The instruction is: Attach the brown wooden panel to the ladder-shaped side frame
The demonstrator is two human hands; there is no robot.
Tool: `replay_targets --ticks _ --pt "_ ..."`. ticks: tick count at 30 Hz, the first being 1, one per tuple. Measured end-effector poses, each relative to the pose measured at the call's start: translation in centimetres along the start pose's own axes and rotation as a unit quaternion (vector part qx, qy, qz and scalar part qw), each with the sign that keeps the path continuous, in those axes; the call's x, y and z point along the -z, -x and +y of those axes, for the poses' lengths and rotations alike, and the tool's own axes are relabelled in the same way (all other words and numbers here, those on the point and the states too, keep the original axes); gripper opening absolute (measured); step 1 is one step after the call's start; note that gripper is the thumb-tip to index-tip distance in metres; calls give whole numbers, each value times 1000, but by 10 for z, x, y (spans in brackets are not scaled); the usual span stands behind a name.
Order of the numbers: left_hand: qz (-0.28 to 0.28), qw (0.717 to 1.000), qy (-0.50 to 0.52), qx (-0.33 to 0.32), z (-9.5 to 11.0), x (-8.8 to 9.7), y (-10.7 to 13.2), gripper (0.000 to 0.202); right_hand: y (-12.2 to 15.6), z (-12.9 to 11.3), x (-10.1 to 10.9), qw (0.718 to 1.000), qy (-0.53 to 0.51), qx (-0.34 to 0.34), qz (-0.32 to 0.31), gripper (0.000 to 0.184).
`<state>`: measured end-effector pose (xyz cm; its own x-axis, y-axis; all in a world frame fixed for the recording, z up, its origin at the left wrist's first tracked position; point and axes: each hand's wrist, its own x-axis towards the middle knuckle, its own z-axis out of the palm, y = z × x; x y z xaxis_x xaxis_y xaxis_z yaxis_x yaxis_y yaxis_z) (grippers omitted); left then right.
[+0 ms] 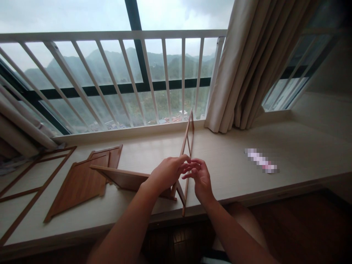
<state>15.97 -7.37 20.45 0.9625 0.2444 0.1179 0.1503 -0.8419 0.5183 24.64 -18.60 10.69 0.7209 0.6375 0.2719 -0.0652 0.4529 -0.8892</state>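
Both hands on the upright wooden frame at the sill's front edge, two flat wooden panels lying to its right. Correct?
Not quite. In the head view the left hand and right hand do hold the upright wooden frame, but the flat wooden panels lie to its left, not right.

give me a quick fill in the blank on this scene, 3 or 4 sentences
1. Both hands, the left hand and the right hand, meet at a wooden frame that stands on its ____.
2. Two flat wooden panels lie to the ____ of the hands.
3. Behind the ledge runs a white ____ with slanted bars.
4. A beige ____ hangs at the right end of the window.

Missing words: edge; left; railing; curtain
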Motion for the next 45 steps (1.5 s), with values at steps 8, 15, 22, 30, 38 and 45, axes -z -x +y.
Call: replay_targets --ticks 8,15,22,30,38,45 --pt "6 1000 14 11 -1 -2 -1 34 -16 -24 -1 996 21 -77 -35 38" --pt "-2 1000 20 10 -1 0 -2 33 -16 -15 2 998 40 -37 -25 24" --pt "3 1000 17 7 3 -1 1 40 -16 -4 0 996 -43 -36 65 32" --pt "2 1000 6 7 0 -1 -1 38 1 15 13 964 -183 -171 92 37" --pt "7 1000 -2 11 0 -2 -1 39 7 22 21 976 -123 -171 51 27" --pt "5 1000 -4 13 1 -1 -1 37 26 23 15 988 49 -141 -34 4"
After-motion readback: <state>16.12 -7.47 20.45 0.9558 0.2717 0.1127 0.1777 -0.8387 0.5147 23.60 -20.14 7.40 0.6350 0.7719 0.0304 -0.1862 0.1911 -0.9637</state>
